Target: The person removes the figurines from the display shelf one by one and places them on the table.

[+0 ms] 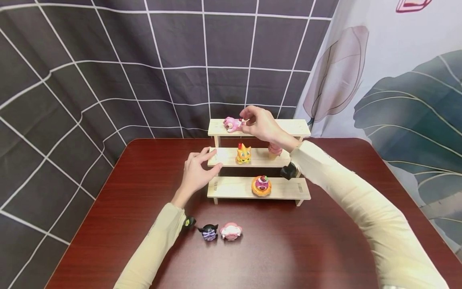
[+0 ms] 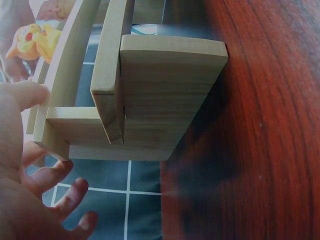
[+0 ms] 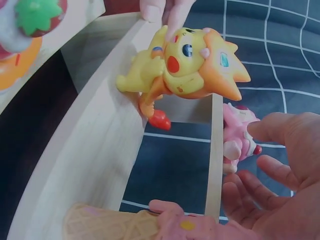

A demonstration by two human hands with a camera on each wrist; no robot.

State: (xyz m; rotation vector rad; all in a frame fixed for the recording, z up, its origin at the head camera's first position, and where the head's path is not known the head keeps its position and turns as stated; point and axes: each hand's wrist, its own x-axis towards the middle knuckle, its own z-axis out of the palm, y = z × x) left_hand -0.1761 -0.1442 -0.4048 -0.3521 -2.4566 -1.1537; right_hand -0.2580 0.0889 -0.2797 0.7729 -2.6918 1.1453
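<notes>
Small pink-and-white plastic animal figurine [image 1: 232,124] was seen lying belly-down on the top shelf of a pale wooden three-tier stand [image 1: 231,187], toward its left end. Its rear part was placed between the thumb and fingers of the right hand [image 1: 264,125], which were curled about it in a light grasp; head pointed left, left uncovered. Right arm was stretched forward and across from the right, wrist held above the middle shelf, palm turned inward.

Left end of the middle shelf was held by the left hand [image 1: 196,171], its thumb set at the front edge, index finger farther back, remaining fingers loosely bent. Left forearm was angled up from lower left.

On the middle shelf, between the hands, a yellow-orange spiky-headed plastic figurine [image 1: 243,155] was noted, with a pink ice-cream-cone figurine [image 1: 273,154] to its right, partly hidden by the right forearm.
</notes>
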